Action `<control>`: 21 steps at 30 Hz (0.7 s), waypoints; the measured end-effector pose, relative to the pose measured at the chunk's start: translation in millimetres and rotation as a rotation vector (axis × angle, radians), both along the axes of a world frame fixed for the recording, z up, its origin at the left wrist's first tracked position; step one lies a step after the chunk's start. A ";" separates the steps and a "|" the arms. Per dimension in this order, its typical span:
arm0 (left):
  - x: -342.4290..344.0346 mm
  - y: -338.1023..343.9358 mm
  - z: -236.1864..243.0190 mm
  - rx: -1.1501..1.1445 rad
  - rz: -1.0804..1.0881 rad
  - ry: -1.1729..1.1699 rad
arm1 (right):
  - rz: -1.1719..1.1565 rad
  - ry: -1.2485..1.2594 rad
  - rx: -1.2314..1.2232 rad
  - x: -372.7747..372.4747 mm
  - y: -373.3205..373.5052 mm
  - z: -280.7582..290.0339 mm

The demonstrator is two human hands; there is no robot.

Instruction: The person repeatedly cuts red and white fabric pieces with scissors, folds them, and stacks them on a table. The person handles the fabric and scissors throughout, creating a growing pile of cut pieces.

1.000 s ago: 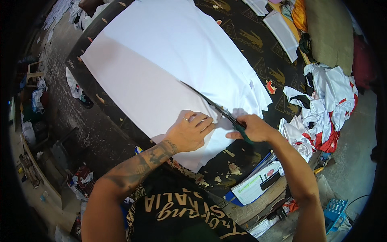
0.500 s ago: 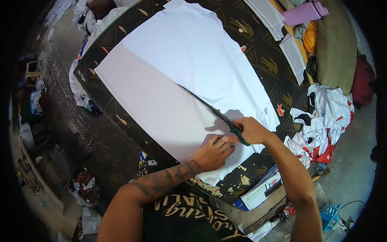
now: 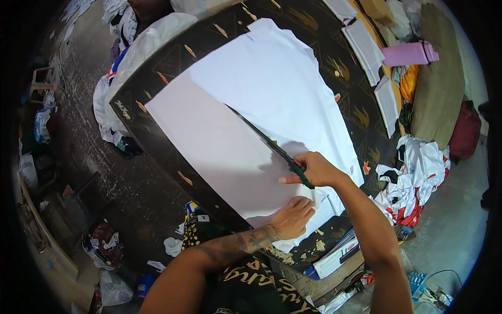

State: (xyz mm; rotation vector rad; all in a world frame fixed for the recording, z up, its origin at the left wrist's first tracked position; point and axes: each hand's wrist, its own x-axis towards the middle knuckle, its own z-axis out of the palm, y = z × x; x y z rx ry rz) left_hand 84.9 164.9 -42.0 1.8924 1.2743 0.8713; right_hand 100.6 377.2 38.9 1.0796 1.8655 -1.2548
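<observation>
On a dark, patterned tabletop lies a stack of white fabric (image 3: pixel 293 78). Over its left side is a smooth, pale sheet (image 3: pixel 204 131) with a long straight edge. My right hand (image 3: pixel 315 170) is closed round the dark green handles of long-bladed scissors (image 3: pixel 269 142). Their blades run up and left along the pale sheet's edge; whether they are parted is unclear. Just below, my left hand (image 3: pixel 294 217), with a ring on one finger, has its fingers bent and pressed together at the sheet's near end. The sheet curls up beside them, and the fingertips are partly hidden.
Folded white pieces (image 3: pixel 364 52) line the table's right edge, by a pink bottle (image 3: pixel 410 54). White and red cloths (image 3: pixel 415 172) are heaped to the right. A flat box (image 3: pixel 337 259) sits at the near edge. Torn patches mark the tabletop.
My left hand has shifted right and down, away from the right hand, and the sheet's edge now curls up beside it. The scissors remain along the sheet's edge. The whole view has shifted slightly.
</observation>
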 end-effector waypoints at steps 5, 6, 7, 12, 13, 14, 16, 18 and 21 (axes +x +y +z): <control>-7.5 5.6 3.0 -0.095 -0.098 -0.022 | 0.037 -0.062 0.000 -47.5 2.6 1.3; -8.3 5.0 4.5 -0.104 -0.111 0.015 | 0.011 -0.075 0.016 -58.4 4.3 2.4; -10.9 6.5 3.5 -0.087 -0.133 -0.020 | 0.004 -0.064 0.001 -70.3 3.9 1.7; -17.6 7.5 1.2 -0.095 -0.183 -0.035 | 0.007 -0.041 0.034 -110.3 2.7 0.1; -16.6 7.6 1.1 -0.081 -0.161 -0.031 | -0.017 -0.040 0.014 -117.1 -0.3 -3.6; -16.2 9.7 -1.6 -0.095 -0.199 -0.013 | -0.069 0.047 -0.011 -120.5 -0.2 -4.8; -10.7 11.2 -3.7 -0.091 -0.209 0.045 | -0.012 -0.008 0.053 -130.8 -1.6 -10.6; -6.3 11.5 -2.7 -0.036 -0.143 -0.038 | 0.006 -0.084 0.025 -142.4 -0.9 -14.4; -27.2 9.3 5.9 0.030 -0.075 -0.171 | -0.054 0.047 0.061 -155.7 6.5 -7.6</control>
